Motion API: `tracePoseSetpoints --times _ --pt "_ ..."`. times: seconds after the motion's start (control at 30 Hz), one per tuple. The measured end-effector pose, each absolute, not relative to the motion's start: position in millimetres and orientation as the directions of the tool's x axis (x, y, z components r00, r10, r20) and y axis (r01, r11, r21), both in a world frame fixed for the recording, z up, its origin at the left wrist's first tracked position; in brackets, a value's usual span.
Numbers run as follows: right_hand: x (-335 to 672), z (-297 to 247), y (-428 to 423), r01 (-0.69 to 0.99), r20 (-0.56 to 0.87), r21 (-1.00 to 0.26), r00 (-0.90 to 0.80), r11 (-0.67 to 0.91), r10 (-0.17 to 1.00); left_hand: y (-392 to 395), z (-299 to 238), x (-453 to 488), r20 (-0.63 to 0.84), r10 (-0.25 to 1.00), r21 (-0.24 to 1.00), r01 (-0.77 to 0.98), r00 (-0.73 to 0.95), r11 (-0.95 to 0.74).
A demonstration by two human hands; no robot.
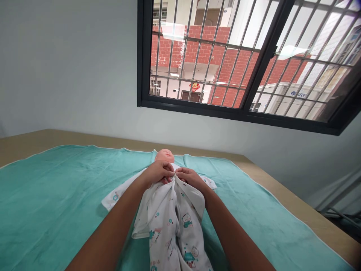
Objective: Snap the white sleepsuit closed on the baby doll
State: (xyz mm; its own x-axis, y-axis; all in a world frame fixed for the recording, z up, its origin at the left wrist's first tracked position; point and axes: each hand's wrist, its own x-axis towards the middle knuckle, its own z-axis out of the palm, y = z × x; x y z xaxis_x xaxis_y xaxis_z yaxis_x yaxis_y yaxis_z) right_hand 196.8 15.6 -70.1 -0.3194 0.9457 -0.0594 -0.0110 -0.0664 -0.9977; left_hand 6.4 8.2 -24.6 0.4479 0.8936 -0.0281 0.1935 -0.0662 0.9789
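Note:
A baby doll [164, 155] lies on its back on a teal blanket [56, 203], its head toward the wall. White baby clothes [169, 218] with small bear and house prints cover its body, and the sleeves spread out to both sides. Over the doll's chest, my left hand [159, 172] pinches the gathered cloth with thumb and fingers. Close beside it, my right hand [191, 177] pinches the same cloth, the fingertips of both hands nearly touching. Whatever fastening lies between the fingertips is too small to make out. The doll's arms and legs are hidden.
The blanket lies over a light wooden table [270, 177], whose bare edge shows at the back and right. Behind it stands a pale wall [70, 67] with a dark-framed, barred window [194, 103]. Dark metal bars [341, 214] stand at the far right.

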Motion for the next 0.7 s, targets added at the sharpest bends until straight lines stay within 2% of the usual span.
tracePoseSetpoints --times 0.7 --pt "199.6 -73.7 19.1 0.022 -0.087 -0.996 -0.323 -0.085 0.942 4.4 -21.3 6.5 -0.029 0.874 0.971 0.222 0.484 -0.090"
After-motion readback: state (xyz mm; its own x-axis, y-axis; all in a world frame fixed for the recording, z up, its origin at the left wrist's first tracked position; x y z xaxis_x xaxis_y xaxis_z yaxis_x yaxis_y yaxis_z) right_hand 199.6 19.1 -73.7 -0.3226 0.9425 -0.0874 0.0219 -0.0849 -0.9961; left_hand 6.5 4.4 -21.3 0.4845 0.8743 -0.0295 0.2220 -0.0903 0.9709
